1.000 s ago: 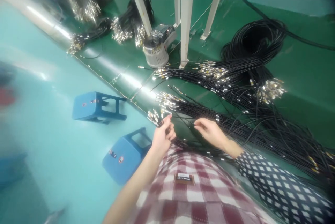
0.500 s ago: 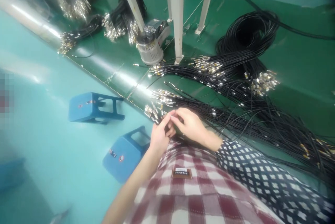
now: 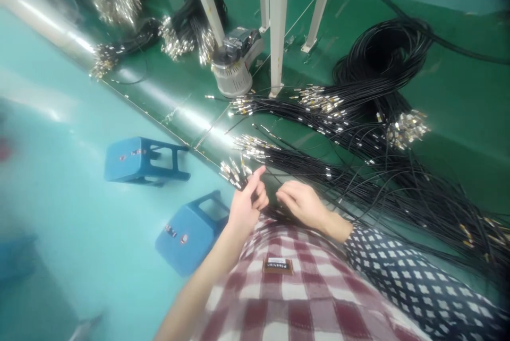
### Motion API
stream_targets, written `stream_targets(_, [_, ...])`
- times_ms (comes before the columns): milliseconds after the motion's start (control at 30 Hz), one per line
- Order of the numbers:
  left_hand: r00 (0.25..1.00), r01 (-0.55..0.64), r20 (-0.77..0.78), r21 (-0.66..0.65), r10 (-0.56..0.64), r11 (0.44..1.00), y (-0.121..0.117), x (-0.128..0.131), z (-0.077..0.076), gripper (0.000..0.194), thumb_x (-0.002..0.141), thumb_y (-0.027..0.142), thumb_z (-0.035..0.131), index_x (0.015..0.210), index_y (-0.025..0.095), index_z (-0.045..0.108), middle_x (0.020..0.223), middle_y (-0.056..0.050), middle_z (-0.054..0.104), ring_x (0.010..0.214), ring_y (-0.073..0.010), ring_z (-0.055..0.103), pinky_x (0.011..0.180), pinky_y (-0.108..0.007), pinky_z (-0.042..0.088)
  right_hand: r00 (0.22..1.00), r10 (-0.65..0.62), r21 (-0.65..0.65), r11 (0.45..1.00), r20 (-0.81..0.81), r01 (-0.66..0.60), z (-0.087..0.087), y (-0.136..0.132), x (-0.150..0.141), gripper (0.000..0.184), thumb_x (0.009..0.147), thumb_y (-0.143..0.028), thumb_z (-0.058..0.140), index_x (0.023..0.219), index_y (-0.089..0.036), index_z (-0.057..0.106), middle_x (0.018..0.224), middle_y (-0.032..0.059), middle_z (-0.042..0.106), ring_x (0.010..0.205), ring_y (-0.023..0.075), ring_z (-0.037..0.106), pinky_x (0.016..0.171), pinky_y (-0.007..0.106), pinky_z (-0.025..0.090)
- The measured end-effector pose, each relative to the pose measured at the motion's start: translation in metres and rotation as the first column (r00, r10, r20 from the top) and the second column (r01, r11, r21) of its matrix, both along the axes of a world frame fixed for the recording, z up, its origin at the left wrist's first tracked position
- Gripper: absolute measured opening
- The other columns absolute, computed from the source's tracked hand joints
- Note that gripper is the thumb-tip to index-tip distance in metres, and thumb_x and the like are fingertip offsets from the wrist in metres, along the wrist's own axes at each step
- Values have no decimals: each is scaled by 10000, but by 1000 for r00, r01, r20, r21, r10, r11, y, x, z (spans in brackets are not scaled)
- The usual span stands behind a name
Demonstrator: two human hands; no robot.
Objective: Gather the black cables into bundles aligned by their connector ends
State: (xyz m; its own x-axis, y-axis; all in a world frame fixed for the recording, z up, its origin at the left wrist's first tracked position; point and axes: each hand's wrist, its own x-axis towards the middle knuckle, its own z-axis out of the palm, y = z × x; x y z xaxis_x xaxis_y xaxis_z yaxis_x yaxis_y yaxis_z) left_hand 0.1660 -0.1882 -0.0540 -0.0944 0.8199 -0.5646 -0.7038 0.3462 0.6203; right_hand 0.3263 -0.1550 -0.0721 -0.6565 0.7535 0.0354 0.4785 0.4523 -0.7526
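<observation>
My left hand is closed round a small bunch of thin black cables whose silver connector ends stick out past its fingers at the green table's edge. My right hand sits a little to the right, fingers curled and pinched over the black cables lying on the table; what it holds is too small to make out. A larger fan of connector ends lies just beyond both hands. A red checked cloth covers my lap below them.
The green table carries a big coil of black cable, more connector bundles and a round grey machine beside white frame legs. Two blue stools stand on the teal floor to the left.
My right hand reached left to meet the left hand at the connector ends, then drew back to the right. The left hand stayed in place with its bunch.
</observation>
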Motion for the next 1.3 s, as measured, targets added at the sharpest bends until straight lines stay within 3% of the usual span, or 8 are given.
stream_targets(167, [999,-16,-35,-68,14,998,-5,-2,-9,322,748,408,732,721,98,650,646,15,508,409,-15,303,414,-207,278,991,135,-147,980,-1,-133,-9,21,-13,373,993,-309,397,766,-175,661,752,19,654,702,125,580,677,240,425])
stream_targets(400, [992,-119,41,-75,122,990,-18,-11,-21,511,803,450,663,477,152,406,634,-9,502,628,-115,520,640,-275,472,950,-85,-62,992,300,108,-72,59,-12,87,843,-242,651,825,-174,701,960,74,661,843,186,603,686,271,419])
stream_targets(567, [984,-147,95,-74,154,986,-16,-8,-25,382,840,387,643,584,160,475,461,87,234,388,-50,214,416,-206,281,969,-100,-82,989,226,121,-52,45,7,151,907,-291,571,859,-193,675,798,14,680,700,138,581,660,248,420])
stream_targets(667, [998,-43,50,-45,45,998,-7,-6,-22,208,787,315,716,841,138,622,481,96,306,377,-29,210,400,-183,216,996,-42,-206,977,78,58,-30,29,22,151,888,-300,594,822,-182,662,702,-10,659,602,111,545,598,222,411])
stream_targets(833, [1000,22,-10,-47,-23,999,5,-6,-21,307,739,362,754,699,83,634,565,26,479,410,-23,317,421,-198,294,999,48,-380,924,8,-41,-24,34,18,238,917,-363,543,861,-173,675,746,9,677,629,120,577,600,223,428])
stream_targets(967, [999,-48,-25,-53,46,997,3,-6,-25,370,779,393,712,589,107,571,752,-40,598,683,-110,561,623,-243,464,931,-167,-90,974,325,206,-47,62,3,209,845,-357,655,954,-179,668,1009,66,660,819,172,614,697,259,442])
stream_targets(1133, [988,-15,156,16,12,1000,-5,3,3,488,910,395,534,505,166,386,433,56,295,459,-87,403,612,-280,450,897,-193,-39,973,397,227,-69,80,-2,88,866,-207,592,833,-186,671,970,68,664,832,195,621,713,290,425])
stream_targets(1300, [969,1,245,61,-16,998,-7,1,32,493,900,404,541,514,167,348,425,72,225,390,-56,234,455,-223,298,936,-166,-127,968,312,214,-54,81,14,89,869,-256,582,863,-201,653,855,19,693,730,146,616,674,252,448])
